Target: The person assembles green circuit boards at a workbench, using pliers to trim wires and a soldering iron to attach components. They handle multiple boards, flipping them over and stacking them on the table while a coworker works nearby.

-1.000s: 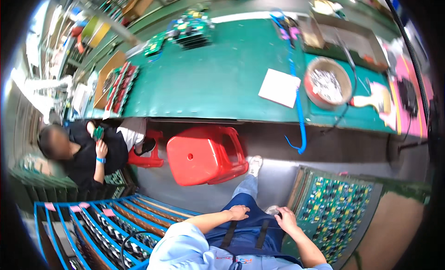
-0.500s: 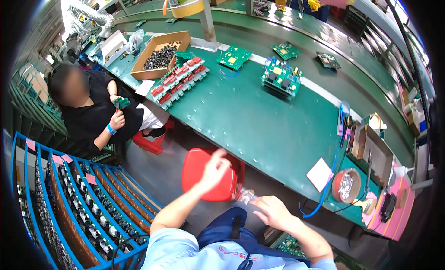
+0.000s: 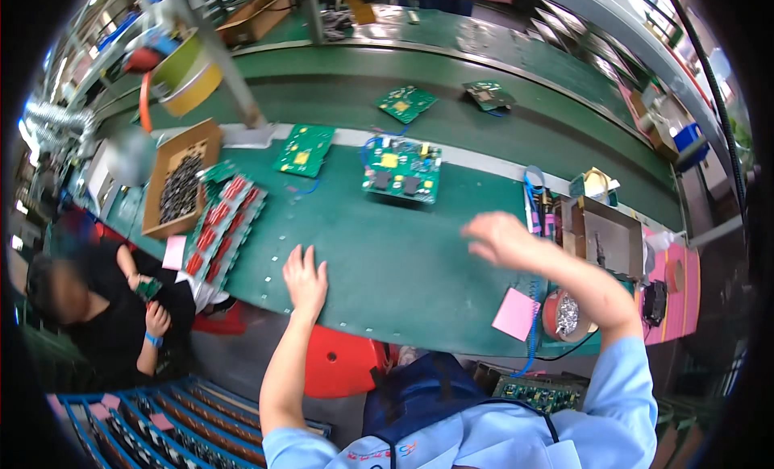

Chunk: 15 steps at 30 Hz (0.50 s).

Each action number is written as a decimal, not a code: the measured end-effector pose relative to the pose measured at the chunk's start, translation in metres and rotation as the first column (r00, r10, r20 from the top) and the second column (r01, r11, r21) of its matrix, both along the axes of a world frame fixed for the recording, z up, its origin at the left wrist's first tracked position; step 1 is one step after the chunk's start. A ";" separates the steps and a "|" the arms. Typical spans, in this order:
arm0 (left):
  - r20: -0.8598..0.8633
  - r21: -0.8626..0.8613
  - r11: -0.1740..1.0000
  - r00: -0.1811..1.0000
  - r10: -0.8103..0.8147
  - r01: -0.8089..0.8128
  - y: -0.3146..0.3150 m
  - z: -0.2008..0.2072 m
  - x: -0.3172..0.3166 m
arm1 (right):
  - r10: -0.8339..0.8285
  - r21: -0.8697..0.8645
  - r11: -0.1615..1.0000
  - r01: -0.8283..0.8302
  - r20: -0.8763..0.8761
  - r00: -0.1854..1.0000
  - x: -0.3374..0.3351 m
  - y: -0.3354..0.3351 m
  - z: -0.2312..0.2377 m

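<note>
My left hand (image 3: 306, 284) is open, fingers stretched out, over the near edge of the green worktable (image 3: 363, 267). My right hand (image 3: 501, 239) reaches over the table's right half; it holds nothing I can see, and its slightly bent fingers are apart. Beyond both hands, near the table's far edge, stands a populated circuit board (image 3: 401, 169) with black, yellow and white parts and blue wires. A flatter green circuit board (image 3: 305, 151) lies left of it. Further left are rows of red components on pale strips (image 3: 226, 227).
A cardboard box of small black parts (image 3: 181, 183) stands at far left, near a seated co-worker (image 3: 89, 308). On the right are a pink notepad (image 3: 516, 313), a bowl of shiny metal bits (image 3: 567, 314) and a tray (image 3: 613, 239). A red stool (image 3: 343, 360) stands below the edge.
I have turned to the right and come up to the table. Both hands have moved from below its edge to over it. The co-worker and blue racks now appear lower left.
</note>
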<state>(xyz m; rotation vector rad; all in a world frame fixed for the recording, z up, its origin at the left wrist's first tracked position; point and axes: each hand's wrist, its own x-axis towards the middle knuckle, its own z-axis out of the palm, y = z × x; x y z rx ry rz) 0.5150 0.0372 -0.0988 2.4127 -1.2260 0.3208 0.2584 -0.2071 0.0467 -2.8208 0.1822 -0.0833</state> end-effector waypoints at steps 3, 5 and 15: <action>-0.017 0.027 1.000 1.000 -0.010 0.010 -0.004 0.004 -0.004 | -0.293 -0.002 0.956 0.293 0.035 0.955 0.015 -0.098 -0.024; -0.035 0.050 0.999 0.999 -0.011 0.013 -0.006 0.006 -0.004 | -0.508 0.107 0.858 0.503 0.031 0.861 0.025 -0.170 -0.057; -0.088 0.088 0.996 0.996 0.032 -0.024 -0.005 0.012 -0.002 | -0.956 0.957 -0.277 0.090 -0.284 0.074 0.061 -0.367 -0.167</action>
